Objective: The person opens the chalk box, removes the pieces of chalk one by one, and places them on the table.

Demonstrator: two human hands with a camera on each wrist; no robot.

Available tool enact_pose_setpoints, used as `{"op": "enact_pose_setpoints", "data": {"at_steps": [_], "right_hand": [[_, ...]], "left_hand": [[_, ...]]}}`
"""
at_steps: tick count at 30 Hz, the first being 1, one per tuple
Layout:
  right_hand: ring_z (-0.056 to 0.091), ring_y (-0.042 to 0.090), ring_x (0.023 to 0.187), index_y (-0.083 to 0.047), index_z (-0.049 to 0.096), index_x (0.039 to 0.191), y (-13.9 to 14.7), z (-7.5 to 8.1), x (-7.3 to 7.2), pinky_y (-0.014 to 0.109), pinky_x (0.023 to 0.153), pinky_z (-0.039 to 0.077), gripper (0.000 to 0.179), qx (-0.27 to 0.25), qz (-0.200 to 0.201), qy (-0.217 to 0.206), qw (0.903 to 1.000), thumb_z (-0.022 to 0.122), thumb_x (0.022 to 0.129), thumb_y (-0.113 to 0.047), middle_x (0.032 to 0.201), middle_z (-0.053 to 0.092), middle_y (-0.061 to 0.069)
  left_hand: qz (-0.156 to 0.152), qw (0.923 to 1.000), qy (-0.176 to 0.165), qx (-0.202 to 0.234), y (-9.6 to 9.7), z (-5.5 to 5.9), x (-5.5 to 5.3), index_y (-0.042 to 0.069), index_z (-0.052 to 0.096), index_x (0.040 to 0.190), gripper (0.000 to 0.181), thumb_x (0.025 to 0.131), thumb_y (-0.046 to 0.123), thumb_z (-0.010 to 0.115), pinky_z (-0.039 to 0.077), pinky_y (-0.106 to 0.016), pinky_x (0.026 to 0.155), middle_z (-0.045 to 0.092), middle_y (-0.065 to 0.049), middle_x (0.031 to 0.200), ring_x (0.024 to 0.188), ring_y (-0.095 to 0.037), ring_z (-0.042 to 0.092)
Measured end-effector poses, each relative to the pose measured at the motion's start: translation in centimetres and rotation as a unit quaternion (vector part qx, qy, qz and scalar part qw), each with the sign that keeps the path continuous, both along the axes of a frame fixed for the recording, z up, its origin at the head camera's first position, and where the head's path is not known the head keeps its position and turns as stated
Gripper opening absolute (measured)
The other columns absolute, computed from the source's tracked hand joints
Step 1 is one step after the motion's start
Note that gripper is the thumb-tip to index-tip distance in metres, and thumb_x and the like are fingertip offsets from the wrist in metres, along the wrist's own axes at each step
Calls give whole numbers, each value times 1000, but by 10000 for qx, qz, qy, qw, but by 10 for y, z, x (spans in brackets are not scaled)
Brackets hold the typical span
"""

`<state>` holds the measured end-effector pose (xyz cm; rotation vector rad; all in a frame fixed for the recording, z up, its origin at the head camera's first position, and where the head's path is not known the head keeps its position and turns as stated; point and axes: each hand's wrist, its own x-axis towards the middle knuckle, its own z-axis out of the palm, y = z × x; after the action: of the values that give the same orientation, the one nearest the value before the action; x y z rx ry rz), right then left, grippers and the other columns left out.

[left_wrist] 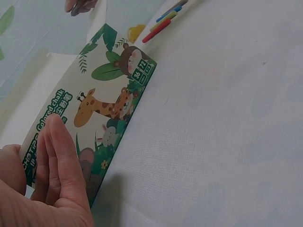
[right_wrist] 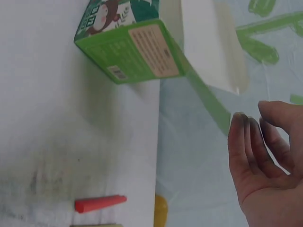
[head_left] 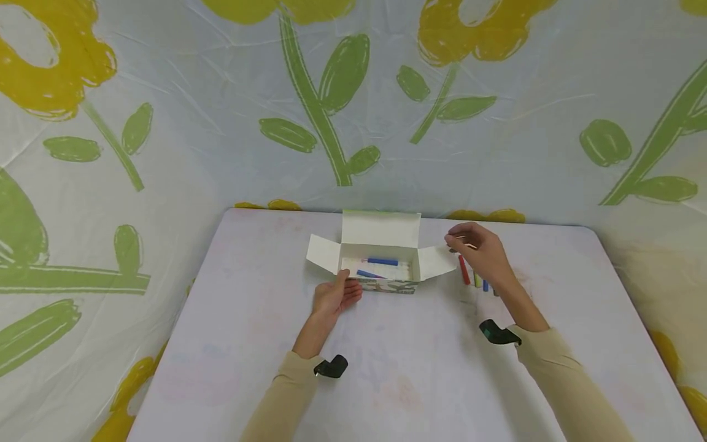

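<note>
At the near left edge of the box (head_left: 392, 286), the left hand (head_left: 334, 296) pinches one wall between thumb and fingers. Beside the right flap (head_left: 435, 263), one of three flaps folded out, the right hand (head_left: 479, 248) is empty, fingers loosely bent. Two bluish sticks (head_left: 382, 262) show inside; four sticks (head_left: 463, 271), red, yellow, blue and grey, lie right of the box on the table (head_left: 397, 368).

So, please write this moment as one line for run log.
left hand: holds chalk box | box: open, blue chalk inside | right hand: empty, near flap | table: red chalk right of box
</note>
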<state>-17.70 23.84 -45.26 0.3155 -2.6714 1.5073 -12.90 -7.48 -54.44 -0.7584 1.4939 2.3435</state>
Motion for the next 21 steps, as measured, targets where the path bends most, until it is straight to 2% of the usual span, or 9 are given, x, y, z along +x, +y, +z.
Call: {"op": "enact_pose_setpoints", "data": {"at_steps": [6, 13, 18, 21], "right_hand": [[71, 27, 89, 3, 66, 117, -25, -3, -3, 8, 80, 54, 24, -75, 372, 135, 9992, 69, 100, -13, 107, 72, 20], [69, 29, 97, 1, 67, 116, -53, -10, -9, 10, 82, 54, 22, 109, 719, 104, 9973, 71, 98, -11, 107, 71, 15], [69, 29, 99, 1, 67, 115, -68, -18, -11, 31, 88, 61, 21, 145, 1051, 64, 9943, 72, 97, -8, 108, 71, 14], [69, 30, 98, 5, 66, 117, -77, -24, -12, 43, 90, 62, 23, 207, 1348, 50, 9906, 72, 96, -3, 108, 71, 17]], "left_hand": [[21, 10000, -11, 40, 1, 0, 0, -10, 70, 98, 37, 102, 27, 63, 64, -25, 73, 72, -10, 78, 71, -14, 73], [12, 10000, -28, 72, 1, 0, 1, -8, 70, 97, 36, 101, 27, 64, 64, -24, 72, 72, -9, 78, 71, -14, 73], [-29, 10000, 11, 87, 0, 0, 1, -11, 70, 100, 39, 102, 28, 64, 64, -25, 73, 72, -10, 79, 71, -14, 73], [-44, 9999, 53, 93, 0, -1, 0, -11, 69, 102, 40, 101, 28, 64, 64, -24, 73, 72, -10, 79, 71, -13, 73]]}}
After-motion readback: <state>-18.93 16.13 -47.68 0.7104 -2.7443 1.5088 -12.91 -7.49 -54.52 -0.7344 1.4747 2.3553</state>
